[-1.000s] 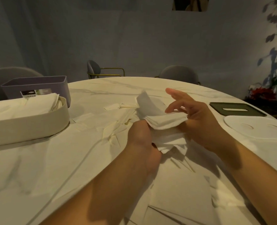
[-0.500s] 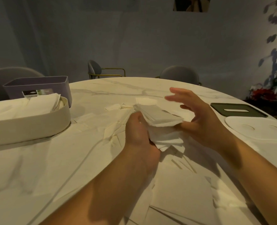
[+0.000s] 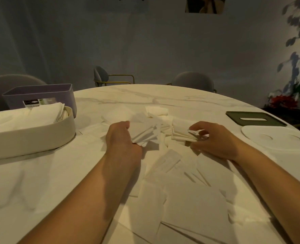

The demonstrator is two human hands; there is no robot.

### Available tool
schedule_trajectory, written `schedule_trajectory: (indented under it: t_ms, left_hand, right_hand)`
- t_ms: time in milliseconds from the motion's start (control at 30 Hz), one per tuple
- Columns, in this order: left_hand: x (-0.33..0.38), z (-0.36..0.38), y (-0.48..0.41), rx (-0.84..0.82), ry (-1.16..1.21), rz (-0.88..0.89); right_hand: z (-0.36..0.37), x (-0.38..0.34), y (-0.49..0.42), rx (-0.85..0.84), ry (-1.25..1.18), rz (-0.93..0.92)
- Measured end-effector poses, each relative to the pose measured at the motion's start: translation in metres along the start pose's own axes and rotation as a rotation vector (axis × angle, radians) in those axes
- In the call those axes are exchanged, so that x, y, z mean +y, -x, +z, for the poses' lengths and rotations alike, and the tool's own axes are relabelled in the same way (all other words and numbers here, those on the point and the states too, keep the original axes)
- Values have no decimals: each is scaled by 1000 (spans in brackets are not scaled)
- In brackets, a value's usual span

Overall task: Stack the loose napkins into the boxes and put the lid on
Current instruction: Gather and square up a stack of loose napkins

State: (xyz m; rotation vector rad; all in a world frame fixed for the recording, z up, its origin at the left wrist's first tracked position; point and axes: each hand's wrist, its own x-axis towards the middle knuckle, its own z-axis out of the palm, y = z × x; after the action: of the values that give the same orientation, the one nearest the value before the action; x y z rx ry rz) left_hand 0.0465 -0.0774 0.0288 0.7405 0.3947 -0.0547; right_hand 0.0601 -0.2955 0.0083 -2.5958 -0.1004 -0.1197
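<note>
Both hands are low over the loose napkins (image 3: 170,161) strewn across the middle of the table (image 3: 40,182). The left hand (image 3: 121,138) curls around a fanned bunch of them, while the right hand (image 3: 216,141) pinches a small stack (image 3: 180,134) with bent fingertips. At the left the cream box (image 3: 31,140) holds stacked napkins, with the purple box (image 3: 40,94) just behind it. The green lid (image 3: 233,115) and white lid (image 3: 251,132) lie at the right
</note>
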Motion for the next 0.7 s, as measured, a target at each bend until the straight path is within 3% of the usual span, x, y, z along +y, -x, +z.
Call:
schedule_trajectory:
  t_ms: [133, 333, 533, 700]
  left_hand:
    - [-2, -1, -3, 14, -31, 0]
    - [-6, 0, -5, 6, -63, -32]
    - [-10, 3, 4, -56, -81, -117]
    - [-20, 8, 11, -108, -138, -147]
  right_hand:
    - [6, -1, -2, 39, 17, -53]
    - [5, -2, -2, 275, -116, 10]
    - [-10, -13, -2, 245, -932, 545]
    - [-21, -21, 7, 246, -1511, 634]
